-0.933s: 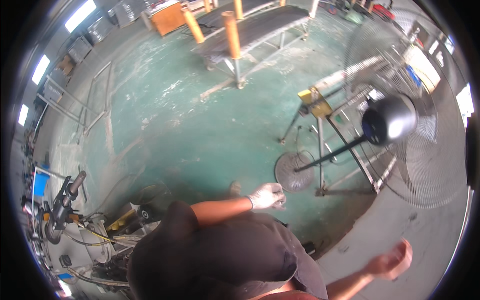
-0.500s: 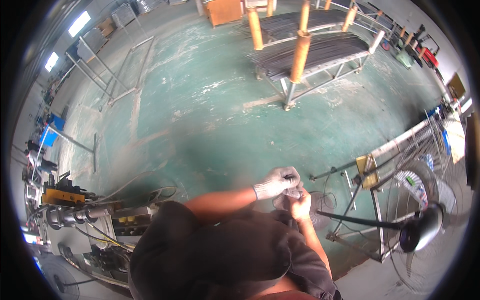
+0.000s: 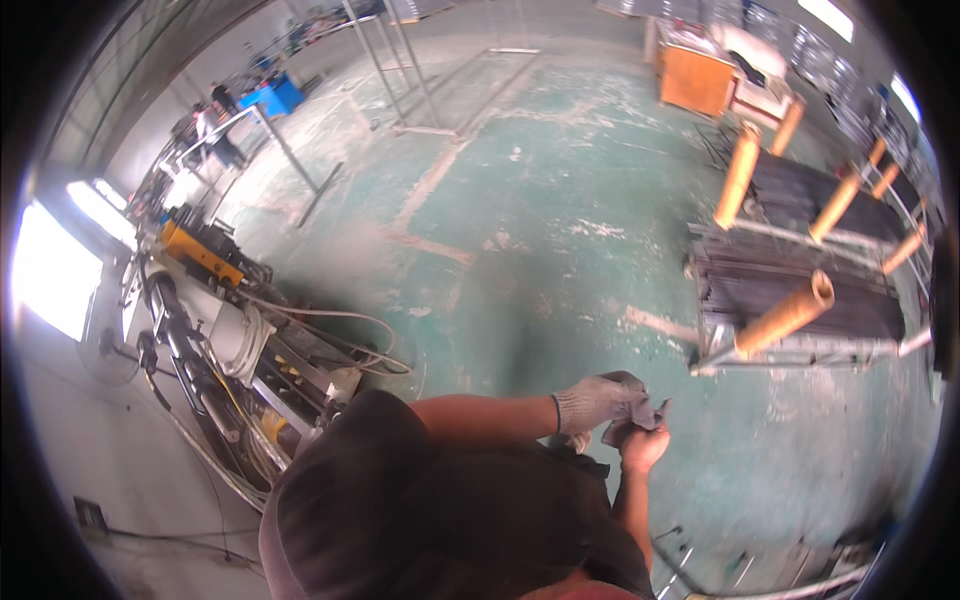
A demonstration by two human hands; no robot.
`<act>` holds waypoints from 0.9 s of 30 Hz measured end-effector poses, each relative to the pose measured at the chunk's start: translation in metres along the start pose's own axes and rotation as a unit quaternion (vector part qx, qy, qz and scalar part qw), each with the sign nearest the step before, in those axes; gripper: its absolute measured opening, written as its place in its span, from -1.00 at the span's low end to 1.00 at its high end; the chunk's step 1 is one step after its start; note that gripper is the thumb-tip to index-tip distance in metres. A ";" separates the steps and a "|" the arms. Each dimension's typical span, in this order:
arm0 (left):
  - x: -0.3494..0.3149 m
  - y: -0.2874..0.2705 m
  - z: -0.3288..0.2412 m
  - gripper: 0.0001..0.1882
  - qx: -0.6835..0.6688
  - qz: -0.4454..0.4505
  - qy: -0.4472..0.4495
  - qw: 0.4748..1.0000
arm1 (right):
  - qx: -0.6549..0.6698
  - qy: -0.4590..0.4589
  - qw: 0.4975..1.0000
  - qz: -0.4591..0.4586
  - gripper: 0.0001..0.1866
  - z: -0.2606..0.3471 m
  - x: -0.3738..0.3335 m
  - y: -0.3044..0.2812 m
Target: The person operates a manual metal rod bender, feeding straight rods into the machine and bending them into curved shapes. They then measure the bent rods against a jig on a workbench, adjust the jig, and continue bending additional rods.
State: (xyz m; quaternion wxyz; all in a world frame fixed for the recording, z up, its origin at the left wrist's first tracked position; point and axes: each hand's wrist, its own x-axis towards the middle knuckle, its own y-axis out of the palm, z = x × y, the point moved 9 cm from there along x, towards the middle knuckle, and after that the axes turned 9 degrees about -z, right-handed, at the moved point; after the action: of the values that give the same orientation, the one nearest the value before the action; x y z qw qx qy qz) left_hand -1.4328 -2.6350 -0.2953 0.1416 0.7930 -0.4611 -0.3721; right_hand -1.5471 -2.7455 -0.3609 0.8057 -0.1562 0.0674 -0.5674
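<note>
The fingers [image 3: 625,392] of the left hand [image 3: 598,403], which is covered by a grey knitted work glove, are curled and closed on a second grey glove [image 3: 640,415], gripped at the bare right hand [image 3: 643,447]. The right hand's fingers are hidden under the loose glove fabric, so how far they are closed cannot be told; the hand is seen touching the glove and partly inside or under it. Both hands are held together in front of the body, near the middle of the view and slightly to the right, above a worn green-painted concrete floor [image 3: 560,220]. The left forearm is bare and reaches across from the left, while the right forearm rises from the lower edge. A dark shirt [image 3: 430,510] fills the near lower part of the picture.

To the right, well apart from the hands, a metal rack [image 3: 800,290] loaded with dark steel rods is seen, with orange tubes [image 3: 790,312] standing up along its sides. At the left, a long machine [image 3: 215,350] with white cables and a yellow part [image 3: 200,255] lies along the wall. Far left, a blue object [image 3: 272,97] stands beside thin metal frames [image 3: 400,60]. Far right, an orange cabinet [image 3: 692,80] is set by the wall. Bright daylight enters through an opening [image 3: 55,270] at the left edge.
</note>
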 end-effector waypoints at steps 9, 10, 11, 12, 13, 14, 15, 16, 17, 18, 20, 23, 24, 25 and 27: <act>0.108 -0.126 -0.121 -0.67 -0.008 -0.125 0.266 0.956 | 0.126 -0.006 0.963 0.238 -0.73 0.062 0.152 0.166; 0.106 -0.134 -0.144 -0.69 -0.120 -0.135 0.181 0.967 | 0.138 -0.031 0.955 0.259 -0.71 0.082 0.157 0.187; 0.109 -0.144 -0.155 -0.71 -0.231 -0.140 0.092 0.958 | 0.121 -0.045 0.949 0.286 -0.69 0.087 0.168 0.210; 0.125 -0.155 -0.175 -0.73 -0.247 -0.104 0.114 0.957 | 0.104 -0.065 0.941 0.314 -0.67 0.097 0.179 0.234; 0.138 -0.163 -0.185 -0.73 -0.249 -0.086 0.114 0.958 | 0.091 -0.083 0.931 0.343 -0.65 0.108 0.187 0.260; 0.151 -0.170 -0.194 -0.73 -0.250 -0.069 0.114 0.959 | 0.020 -0.100 0.945 0.309 -0.66 0.114 0.201 0.281; 0.161 -0.171 -0.212 -0.73 -0.250 -0.047 0.114 0.960 | -0.051 -0.119 0.954 0.270 -0.66 0.125 0.219 0.297; 0.188 -0.183 -0.227 -0.75 -0.281 -0.037 0.144 0.948 | 0.001 -0.107 0.964 0.244 -0.68 0.124 0.240 0.315; 0.201 -0.185 -0.252 -0.73 -0.236 -0.024 0.159 0.958 | 0.001 -0.069 0.969 0.236 -0.70 0.120 0.260 0.330; 0.213 -0.187 -0.274 -0.71 -0.190 -0.011 0.174 0.966 | 0.001 -0.030 0.973 0.227 -0.72 0.116 0.280 0.342; 0.218 -0.184 -0.325 -0.67 -0.055 -0.038 0.208 0.976 | -0.007 -0.040 0.985 0.167 -0.76 0.113 0.324 0.364; 0.233 -0.192 -0.376 -0.62 0.004 -0.122 0.123 0.985 | -0.057 -0.029 0.980 0.191 -0.74 0.154 0.361 0.398; 0.229 -0.197 -0.400 -0.62 0.107 -0.133 0.180 0.969 | -0.120 -0.094 0.974 0.167 -0.68 0.168 0.376 0.405; 0.240 -0.205 -0.407 -0.61 0.029 -0.104 0.159 0.981 | -0.053 -0.056 0.979 0.189 -0.68 0.163 0.385 0.421; 0.266 -0.224 -0.416 -0.58 -0.129 -0.046 0.117 0.984 | 0.082 0.019 0.969 0.232 -0.69 0.149 0.400 0.458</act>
State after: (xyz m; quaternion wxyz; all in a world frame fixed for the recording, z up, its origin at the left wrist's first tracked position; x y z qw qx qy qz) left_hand -0.9133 -2.7870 -0.2603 0.2786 0.8266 -0.3524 -0.3390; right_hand -0.9564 -2.9528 -0.3434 0.9241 -0.0586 0.0705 -0.3709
